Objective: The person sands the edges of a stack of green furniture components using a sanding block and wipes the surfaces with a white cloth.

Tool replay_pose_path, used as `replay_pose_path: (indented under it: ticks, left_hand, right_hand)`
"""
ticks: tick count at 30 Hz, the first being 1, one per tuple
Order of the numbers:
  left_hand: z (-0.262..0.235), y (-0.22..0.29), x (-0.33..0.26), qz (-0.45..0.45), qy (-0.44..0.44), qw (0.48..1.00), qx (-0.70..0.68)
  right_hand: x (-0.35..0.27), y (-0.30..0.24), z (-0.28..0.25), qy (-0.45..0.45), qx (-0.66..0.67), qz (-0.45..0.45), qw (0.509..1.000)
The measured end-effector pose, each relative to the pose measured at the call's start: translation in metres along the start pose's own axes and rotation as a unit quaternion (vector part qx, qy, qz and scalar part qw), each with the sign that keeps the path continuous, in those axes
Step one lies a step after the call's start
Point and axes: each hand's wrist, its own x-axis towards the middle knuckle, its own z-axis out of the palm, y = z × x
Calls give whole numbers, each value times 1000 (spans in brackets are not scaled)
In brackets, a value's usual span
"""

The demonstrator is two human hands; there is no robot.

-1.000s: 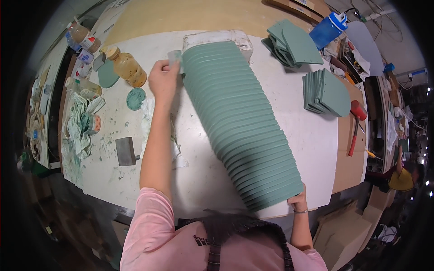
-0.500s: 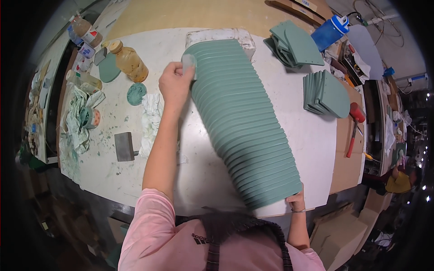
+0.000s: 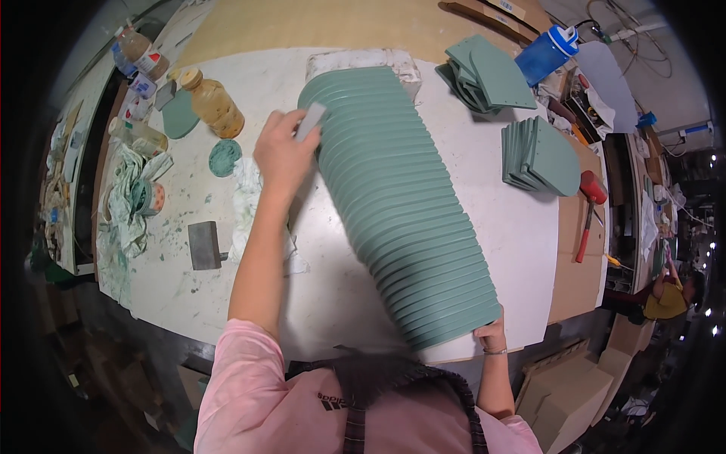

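A long row of overlapping green panels (image 3: 401, 197) with rounded left edges runs diagonally over the table. Its far end rests against a stained whitish block (image 3: 404, 64). Beside the far left edge of the row, my left hand (image 3: 286, 155) is closed on a small flat grey-white piece (image 3: 311, 122), held tilted; whether it touches the panels I cannot tell. My right hand (image 3: 491, 331) grips the row's near right corner, its fingers partly hidden by the panels.
Left on the white table (image 3: 325, 303) are a brownish bottle (image 3: 215, 102), a round dish of green paste (image 3: 224, 157), a crumpled white cloth (image 3: 246, 200) and a dark grey block (image 3: 204, 245). Two green panel stacks (image 3: 491, 72) and a red mallet (image 3: 592, 193) lie right.
My left hand has drawn slightly left and nearer, and the grey-white piece is now tilted outward from the panel edges. The right hand keeps its place at the near corner.
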Motion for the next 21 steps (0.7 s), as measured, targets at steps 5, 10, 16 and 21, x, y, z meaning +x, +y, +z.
replay_pose_path:
  ticks: [5, 10, 16, 21]
  left_hand:
    - [-4, -6, -1, 23, 20, 1000, -3]
    - [0, -13, -7, 40, 5, 999, -20]
    - [-5, -21, -20, -95, -4, 995, 2]
    - [3, -25, -20, 51, 14, 991, -122]
  right_hand:
    - [-1, -1, 1, 7, 9, 14, 1000]
    - [1, -1, 0, -2, 3, 9, 1000]
    - [0, 0, -1, 6, -6, 2, 1000]
    - [0, -1, 0, 0, -4, 11, 1000]
